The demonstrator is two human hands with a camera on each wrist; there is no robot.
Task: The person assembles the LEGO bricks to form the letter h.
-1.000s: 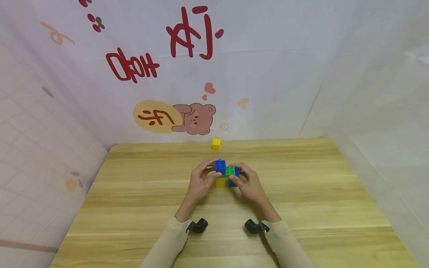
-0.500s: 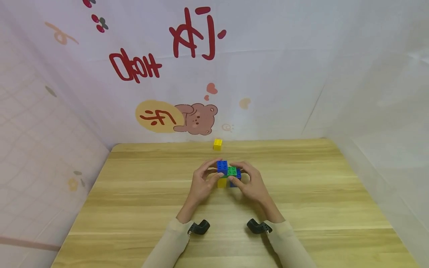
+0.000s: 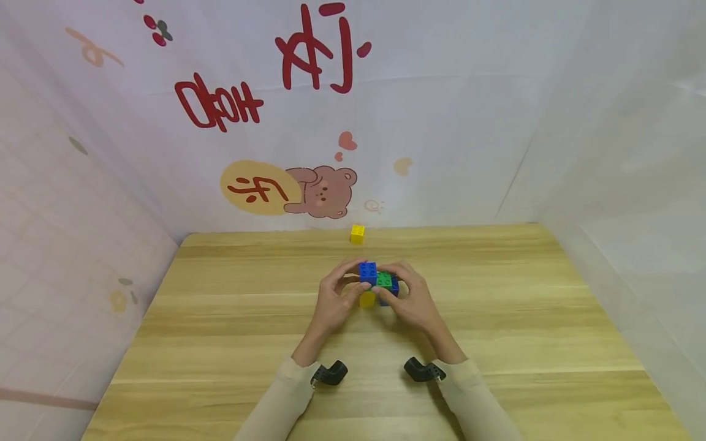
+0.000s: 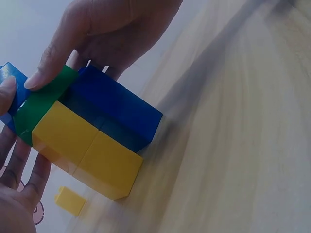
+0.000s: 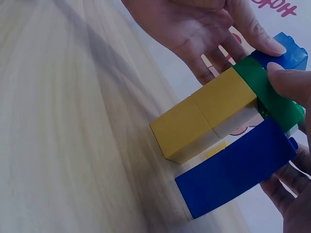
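A structure of toy building blocks stands on the table between both hands. Two stacked yellow blocks (image 5: 209, 111) form one leg, and a blue column (image 5: 238, 167) stands beside them with a narrow gap. Across their tops lies a green block (image 3: 384, 280), with another blue block (image 3: 368, 273) on its left part. My left hand (image 3: 334, 301) pinches the top blue block, thumb on the near face. My right hand (image 3: 415, 301) holds the green block, its thumb at the front side in the right wrist view. The far fingers are partly hidden behind the blocks.
A single yellow block (image 3: 357, 234) sits by the table's back edge, beyond the structure. The wooden table (image 3: 231, 343) meets a white printed backdrop (image 3: 452, 122) at the back, and more white sheeting rises on both sides.
The right thumb has slid slightly left along the green block, toward the top blue block. Both hands keep their hold, and the head view has shifted a little.
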